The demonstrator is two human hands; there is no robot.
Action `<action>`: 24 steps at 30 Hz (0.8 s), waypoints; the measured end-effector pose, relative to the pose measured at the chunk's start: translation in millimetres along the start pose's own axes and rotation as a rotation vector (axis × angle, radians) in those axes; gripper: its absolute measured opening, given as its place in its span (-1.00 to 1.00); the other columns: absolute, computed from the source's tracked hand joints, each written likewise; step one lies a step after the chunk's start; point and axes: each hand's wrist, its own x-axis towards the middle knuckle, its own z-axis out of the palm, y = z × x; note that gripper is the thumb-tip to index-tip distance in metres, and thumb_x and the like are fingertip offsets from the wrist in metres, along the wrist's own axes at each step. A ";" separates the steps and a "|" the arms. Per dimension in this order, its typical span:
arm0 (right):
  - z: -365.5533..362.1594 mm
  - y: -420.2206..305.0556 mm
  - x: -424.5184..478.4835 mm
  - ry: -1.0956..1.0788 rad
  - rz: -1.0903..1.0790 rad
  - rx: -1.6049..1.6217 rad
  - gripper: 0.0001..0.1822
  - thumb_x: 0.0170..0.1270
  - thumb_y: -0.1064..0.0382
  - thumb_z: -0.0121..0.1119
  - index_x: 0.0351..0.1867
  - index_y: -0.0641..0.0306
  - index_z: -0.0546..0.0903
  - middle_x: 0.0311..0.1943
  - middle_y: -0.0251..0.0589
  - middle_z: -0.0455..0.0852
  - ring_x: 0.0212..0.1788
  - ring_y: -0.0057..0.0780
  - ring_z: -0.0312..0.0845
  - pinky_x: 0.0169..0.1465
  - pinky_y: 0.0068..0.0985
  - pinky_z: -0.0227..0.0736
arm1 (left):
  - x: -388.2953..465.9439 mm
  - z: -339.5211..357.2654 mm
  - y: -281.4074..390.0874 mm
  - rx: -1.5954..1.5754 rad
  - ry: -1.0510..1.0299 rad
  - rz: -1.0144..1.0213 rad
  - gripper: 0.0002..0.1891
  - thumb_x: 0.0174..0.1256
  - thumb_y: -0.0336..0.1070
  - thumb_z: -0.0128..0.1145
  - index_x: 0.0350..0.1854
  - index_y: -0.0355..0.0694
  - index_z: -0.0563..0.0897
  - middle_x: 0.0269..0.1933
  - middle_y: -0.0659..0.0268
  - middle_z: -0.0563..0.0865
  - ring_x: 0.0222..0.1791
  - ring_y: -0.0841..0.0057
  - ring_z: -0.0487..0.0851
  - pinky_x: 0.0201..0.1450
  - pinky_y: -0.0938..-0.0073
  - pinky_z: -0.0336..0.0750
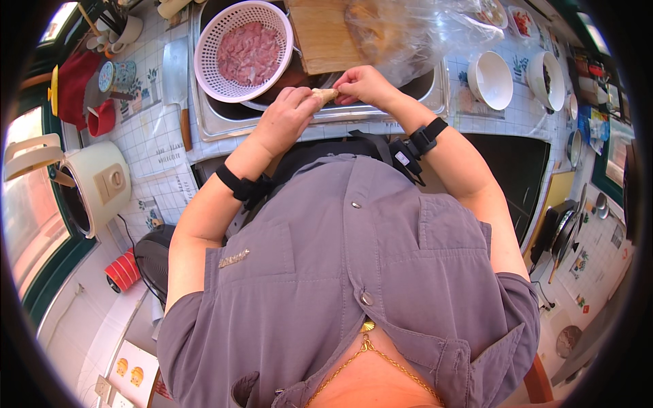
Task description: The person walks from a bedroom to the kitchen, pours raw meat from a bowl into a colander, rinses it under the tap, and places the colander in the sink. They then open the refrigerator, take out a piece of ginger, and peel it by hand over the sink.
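Note:
My left hand (290, 113) holds a pale, knobbly piece of food (325, 95), perhaps ginger root, over the near edge of a stainless steel sink (326, 116). The fingertips of my right hand (363, 87) pinch at its right end; whether they grip a bit of it is too small to tell. Beyond my left hand, a white plastic colander (203, 61) with raw sliced meat (250, 53) rests over the sink. A wooden cutting board (326, 38) lies across the sink past both hands, with clear plastic bags (408, 41) at its right.
A cleaver (176, 76) lies left of the sink, its wooden handle towards me. Right of the sink stand a white bowl (490, 80) and another bowl with dark contents (534, 76). A red mug (101, 118) and a cream rice cooker (109, 178) are at the left.

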 end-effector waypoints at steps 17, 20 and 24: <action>0.7 -5.3 -7.1 -0.045 -0.030 -0.030 -0.89 0.24 0.45 0.12 -0.26 0.47 0.61 -0.32 -0.10 0.71 -0.30 -0.42 0.71 -0.21 -0.58 0.65 | -1.2 0.0 -0.9 -0.021 0.004 -0.003 -0.59 -0.03 -0.50 0.25 -0.04 -0.19 0.55 -0.05 0.17 0.55 -0.05 0.17 0.52 0.03 0.27 0.45; 0.1 -4.2 -7.1 -0.060 -0.029 -0.048 -0.86 0.28 0.40 0.14 -0.22 0.46 0.59 -0.28 -0.09 0.71 -0.24 -0.41 0.70 -0.16 -0.57 0.64 | -1.9 1.5 -2.3 -0.005 0.007 0.007 -0.60 -0.03 -0.51 0.25 -0.05 -0.19 0.55 -0.06 0.17 0.55 -0.04 0.17 0.51 0.03 0.27 0.45; -3.8 -7.0 -9.6 -0.073 -0.013 0.004 -0.83 0.29 0.36 0.16 -0.18 0.44 0.59 -0.25 -0.10 0.71 -0.21 -0.40 0.70 -0.13 -0.56 0.63 | -1.6 -2.5 -1.2 -0.114 0.019 -0.072 -0.59 -0.03 -0.49 0.28 -0.05 -0.20 0.54 -0.04 0.16 0.55 -0.06 0.18 0.54 0.01 0.31 0.48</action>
